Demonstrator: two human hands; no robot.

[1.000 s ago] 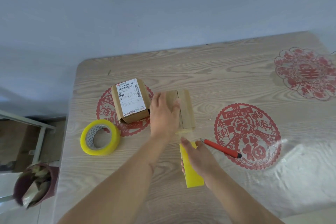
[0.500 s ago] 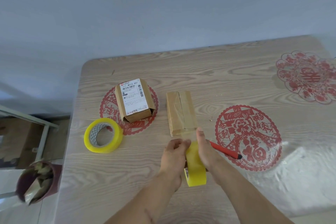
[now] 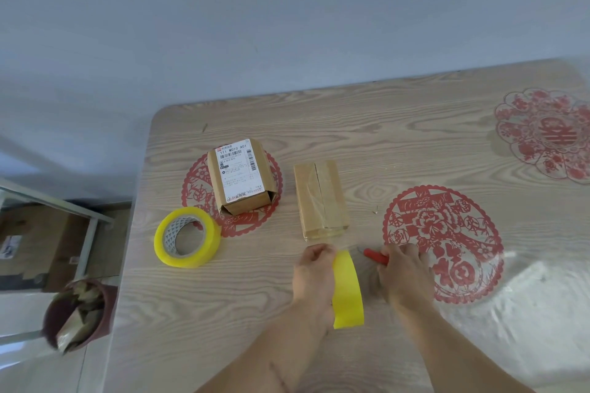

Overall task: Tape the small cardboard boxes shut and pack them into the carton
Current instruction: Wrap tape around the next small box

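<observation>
Left grip (image 3: pixel 314 271) around tape roll (image 3: pixel 348 293)

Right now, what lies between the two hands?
In the head view, the yellow tape roll held by the left hand, then pulled-out clear tape reaching the right hand.

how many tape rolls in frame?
2. One yellow tape roll lying flat on the wooden table, left of the cardboard boxes; one yellow tape roll held upright in the left hand near the table's front. More could sit outside the view.
</observation>
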